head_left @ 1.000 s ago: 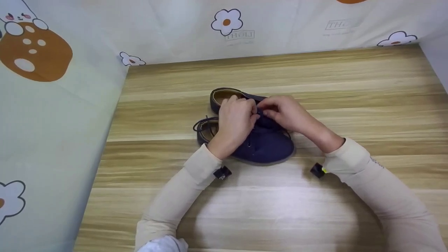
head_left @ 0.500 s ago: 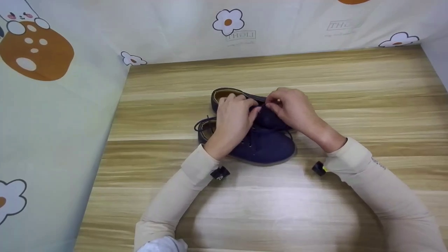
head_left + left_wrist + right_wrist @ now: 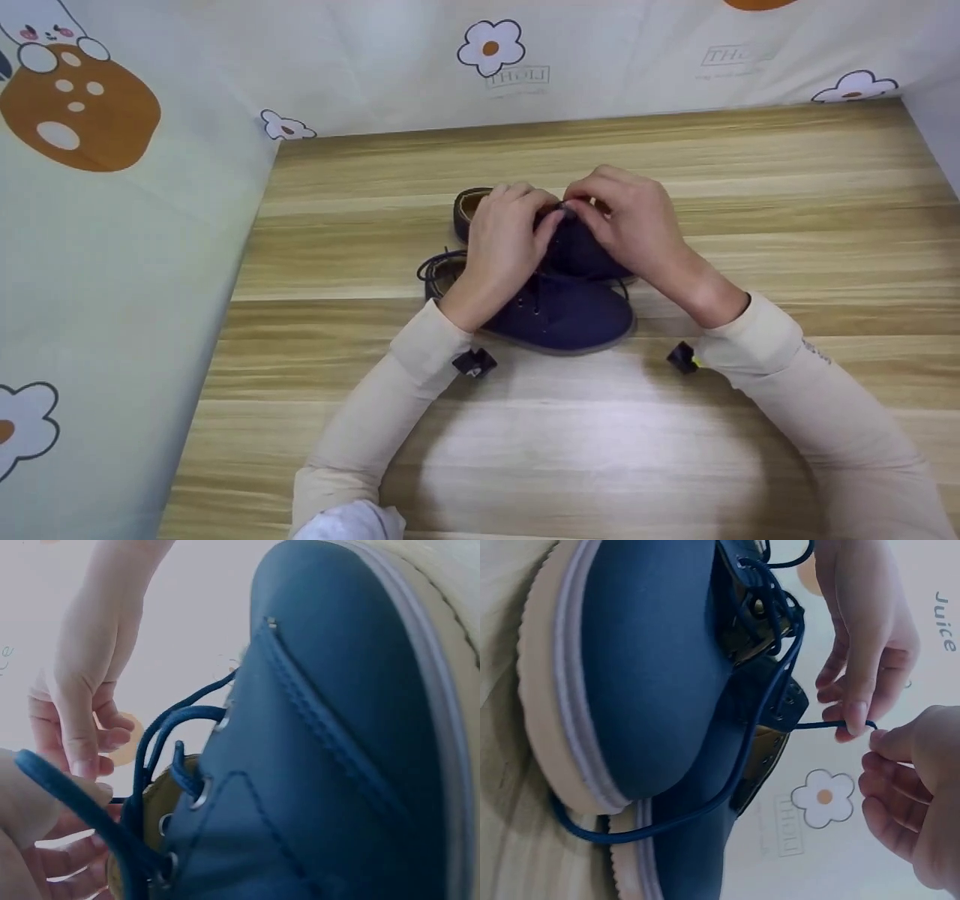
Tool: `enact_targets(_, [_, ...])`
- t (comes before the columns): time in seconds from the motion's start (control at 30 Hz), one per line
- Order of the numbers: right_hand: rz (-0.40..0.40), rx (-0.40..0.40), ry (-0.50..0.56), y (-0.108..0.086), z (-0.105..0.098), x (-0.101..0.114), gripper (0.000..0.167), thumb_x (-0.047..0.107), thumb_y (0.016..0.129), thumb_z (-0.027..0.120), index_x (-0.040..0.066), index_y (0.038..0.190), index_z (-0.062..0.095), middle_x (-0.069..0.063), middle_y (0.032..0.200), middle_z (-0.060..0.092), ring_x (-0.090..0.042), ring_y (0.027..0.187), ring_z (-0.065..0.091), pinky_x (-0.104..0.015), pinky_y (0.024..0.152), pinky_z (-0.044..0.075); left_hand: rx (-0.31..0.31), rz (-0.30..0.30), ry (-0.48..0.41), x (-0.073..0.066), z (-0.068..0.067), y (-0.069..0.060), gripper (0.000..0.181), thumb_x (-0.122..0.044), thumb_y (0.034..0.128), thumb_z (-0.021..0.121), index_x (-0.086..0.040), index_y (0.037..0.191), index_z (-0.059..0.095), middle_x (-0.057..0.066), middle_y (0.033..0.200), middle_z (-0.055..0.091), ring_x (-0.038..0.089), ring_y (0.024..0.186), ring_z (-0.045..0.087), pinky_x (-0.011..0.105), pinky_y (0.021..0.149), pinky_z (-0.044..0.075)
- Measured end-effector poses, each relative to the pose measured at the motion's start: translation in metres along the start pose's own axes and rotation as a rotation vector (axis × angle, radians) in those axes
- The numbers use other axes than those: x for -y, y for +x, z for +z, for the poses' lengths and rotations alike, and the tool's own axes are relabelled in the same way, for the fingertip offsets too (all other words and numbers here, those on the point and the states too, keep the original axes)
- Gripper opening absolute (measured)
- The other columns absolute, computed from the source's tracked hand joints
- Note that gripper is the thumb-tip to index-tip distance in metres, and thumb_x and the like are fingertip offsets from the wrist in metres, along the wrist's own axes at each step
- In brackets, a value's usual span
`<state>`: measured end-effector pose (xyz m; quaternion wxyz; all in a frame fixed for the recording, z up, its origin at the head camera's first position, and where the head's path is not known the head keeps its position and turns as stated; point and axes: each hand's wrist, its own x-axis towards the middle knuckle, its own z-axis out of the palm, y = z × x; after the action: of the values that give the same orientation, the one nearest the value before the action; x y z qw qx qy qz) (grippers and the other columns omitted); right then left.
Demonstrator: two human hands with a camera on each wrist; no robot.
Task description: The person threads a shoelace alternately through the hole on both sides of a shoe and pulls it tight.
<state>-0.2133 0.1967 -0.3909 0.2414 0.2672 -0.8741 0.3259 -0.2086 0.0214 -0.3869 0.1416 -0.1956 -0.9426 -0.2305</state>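
Observation:
Two navy lace-up shoes lie side by side, toes to the right: the near shoe (image 3: 574, 319) and the far shoe (image 3: 581, 251). My left hand (image 3: 504, 244) is over the far shoe's opening. In the right wrist view, a dark lace (image 3: 819, 724) stretches from the far shoe's eyelet flap to the left hand (image 3: 870, 637), whose thumb and fingers pinch it. My right hand (image 3: 636, 217) meets it above the shoe; its thumb and finger pinch the lace's end. In the left wrist view, the near shoe's lace (image 3: 180, 720) loops loosely through its eyelets.
The shoes stand on a wood-grain tabletop (image 3: 585, 435). Behind and to the left rise pale sheets (image 3: 375, 67) with flower prints. Small black cameras (image 3: 475, 363) hang under both wrists. A loose lace runs past the near shoe's toe in the right wrist view.
Both hands have moved up and away from me, the right hand farther, lifting the lace higher above the far shoe. The shoes have stayed in place.

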Motion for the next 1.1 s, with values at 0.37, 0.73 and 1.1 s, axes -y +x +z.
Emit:
enact_targets(0.37, [0.03,-0.046,0.049,-0.001,-0.001,-0.002,0.012,0.017,0.093,0.068,0.008,0.095,0.074,-0.008,0.086,0.073,-0.013,0.068,0.06,-0.029,0.063,0.049,-0.03,-0.027,-0.34,-0.001,-0.008,0.006,0.014,-0.021,0.0956,0.065,-0.012,0.101,0.074,0.0,0.094,0.077,0.01,0.085,0.071,0.028,0.084,0.05])
enact_targets(0.73, [0.258,0.236,-0.004,-0.002,0.011,-0.022,0.022,0.011,0.088,0.071,0.003,0.109,0.072,-0.015,0.104,0.073,-0.029,0.081,0.071,-0.042,0.076,0.055,-0.144,0.01,-0.453,-0.012,-0.038,0.003,0.016,-0.02,0.0977,0.061,-0.007,0.1,0.07,0.002,0.093,0.074,0.014,0.089,0.065,0.023,0.082,0.05])
enact_targets(1.1, [0.263,0.289,-0.052,-0.004,0.028,-0.034,0.016,0.009,0.092,0.065,0.005,0.105,0.074,-0.015,0.1,0.074,-0.033,0.09,0.068,-0.048,0.082,0.051,0.168,-0.059,-0.006,-0.001,-0.009,0.009,0.014,-0.026,0.0948,0.065,-0.017,0.095,0.075,-0.004,0.093,0.075,0.02,0.091,0.065,0.035,0.083,0.049])
